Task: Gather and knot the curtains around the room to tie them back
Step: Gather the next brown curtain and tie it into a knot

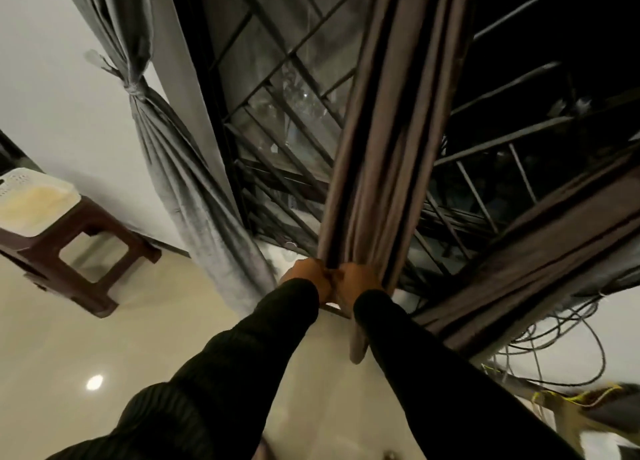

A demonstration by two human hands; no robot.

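A brown-grey curtain (pixel 388 140) hangs in front of the barred window, bunched into folds. My left hand (pixel 308 276) and my right hand (pixel 356 281) sit side by side at its lower part, both gripping the gathered cloth. A short end of the curtain (pixel 357 345) hangs below my right wrist. To the left, a grey curtain (pixel 194 189) is tied in a knot (pixel 136 88) high up against the wall. Another brown curtain panel (pixel 540 248) stretches off to the right.
A dark window with metal bars (pixel 287 113) stands behind the curtains. A brown plastic stool (pixel 86 244) carrying a white device (pixel 31 199) stands at the left on the glossy cream floor (pixel 104 338). Loose cables (pixel 561 348) coil at the right.
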